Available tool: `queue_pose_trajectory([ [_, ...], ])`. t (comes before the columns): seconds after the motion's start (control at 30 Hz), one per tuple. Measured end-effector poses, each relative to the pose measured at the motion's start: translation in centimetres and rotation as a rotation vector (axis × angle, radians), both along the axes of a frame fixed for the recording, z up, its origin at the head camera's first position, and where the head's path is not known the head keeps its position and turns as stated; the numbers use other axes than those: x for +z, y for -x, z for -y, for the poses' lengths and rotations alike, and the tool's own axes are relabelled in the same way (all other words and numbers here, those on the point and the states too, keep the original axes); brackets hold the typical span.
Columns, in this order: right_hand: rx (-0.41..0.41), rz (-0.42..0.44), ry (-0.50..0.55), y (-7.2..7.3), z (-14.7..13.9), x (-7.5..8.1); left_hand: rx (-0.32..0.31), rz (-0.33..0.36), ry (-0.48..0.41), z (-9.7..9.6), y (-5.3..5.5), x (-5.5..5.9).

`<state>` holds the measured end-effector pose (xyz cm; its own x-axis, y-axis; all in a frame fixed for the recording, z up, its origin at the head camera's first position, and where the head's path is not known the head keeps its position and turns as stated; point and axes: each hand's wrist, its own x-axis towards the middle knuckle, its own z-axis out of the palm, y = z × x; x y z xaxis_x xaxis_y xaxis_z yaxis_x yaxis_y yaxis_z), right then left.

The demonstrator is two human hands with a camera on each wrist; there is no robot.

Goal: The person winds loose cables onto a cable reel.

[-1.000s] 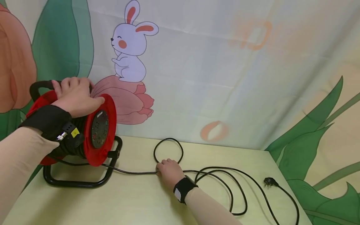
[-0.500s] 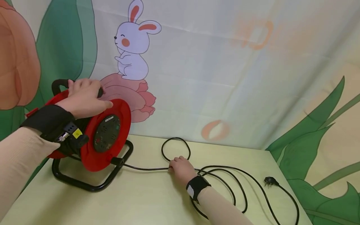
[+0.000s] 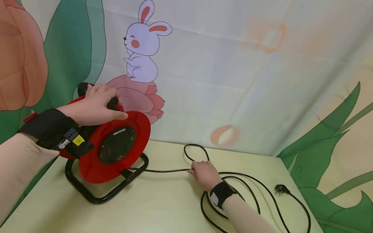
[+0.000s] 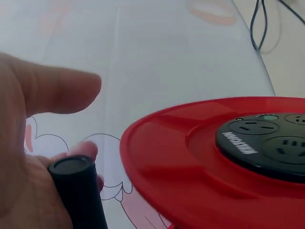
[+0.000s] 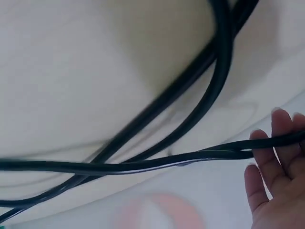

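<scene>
A red cable reel [image 3: 142,129] with a black socket panel [image 3: 118,147] stands at the left of the head view on a black tubular stand [image 3: 112,193]. My left hand [image 3: 100,105] grips its black handle [image 4: 78,191], fingers curled round it and thumb stretched out toward the red disc. From the reel's underside a black cable [image 3: 169,171] runs right, low over the table. My right hand [image 3: 207,174] holds this cable near the table's middle. In the right wrist view, its fingers [image 5: 269,167] curl at two strands lying close together.
Loose cable loops [image 3: 247,186] spread on the pale table [image 3: 163,207] around and right of my right forearm. A three-pin plug [image 3: 281,188] lies near the right edge. Behind the table hangs a printed cloth [image 3: 198,81] with a rabbit and flowers.
The reel has swung round and shifted right, its socket face now turned more toward me. My right hand has moved right with the cable, and the loop behind it has narrowed.
</scene>
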<state>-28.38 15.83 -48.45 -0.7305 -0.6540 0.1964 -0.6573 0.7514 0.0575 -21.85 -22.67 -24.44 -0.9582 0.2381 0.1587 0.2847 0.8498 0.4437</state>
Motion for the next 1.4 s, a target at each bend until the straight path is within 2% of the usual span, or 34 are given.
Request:
queue_pose_trajectory([
  [0.1,-0.047,0.006,-0.015,0.5,-1.8,0.1,-0.051,0.003,-0.029,-0.2,-0.3,0.2],
  [0.23,-0.108,0.076,-0.008,0.7,-3.9,0.3,-0.101,-0.02,-0.034,-0.6,-0.7,0.1],
  [0.33,-0.133,0.138,0.019,0.7,-4.8,0.4,-0.092,-0.091,0.026,-1.1,-1.1,-0.2],
  [0.43,-0.142,0.158,0.036,0.9,-5.3,0.2,-0.065,-0.178,0.1,-1.6,-1.4,-0.5],
  [0.5,-0.137,0.161,0.05,0.9,-5.3,0.0,-0.053,-0.212,0.129,-1.7,-1.6,-0.6],
  [0.6,-0.126,0.175,0.078,0.9,-5.3,0.1,-0.076,-0.229,0.124,-1.7,-1.5,-0.7],
  [0.8,-0.075,0.211,0.183,0.7,-5.5,0.8,-0.143,-0.216,0.099,-1.7,-1.1,-0.8],
  [0.9,-0.055,0.243,0.224,0.6,-5.6,0.8,-0.174,-0.189,0.087,-1.9,-1.1,-0.5],
  [0.97,-0.051,0.27,0.234,0.6,-5.4,0.8,-0.193,-0.146,0.069,-1.9,-1.3,-0.2],
  [1.1,-0.062,0.335,0.235,0.5,-5.1,0.7,-0.199,-0.014,0.029,-2.0,-1.8,0.8],
  [1.17,-0.074,0.365,0.231,0.4,-4.9,0.8,-0.161,0.038,-0.001,-2.2,-2.0,1.4],
  [1.23,-0.089,0.392,0.233,0.1,-4.7,0.8,-0.093,0.009,0.005,-2.5,-1.9,2.1],
  [1.33,-0.105,0.404,0.234,-0.1,-4.5,0.8,0.078,-0.082,0.1,-2.9,-1.7,2.8],
  [1.4,-0.115,0.403,0.226,-0.2,-4.4,0.7,0.178,-0.075,0.183,-2.9,-1.5,2.9],
])
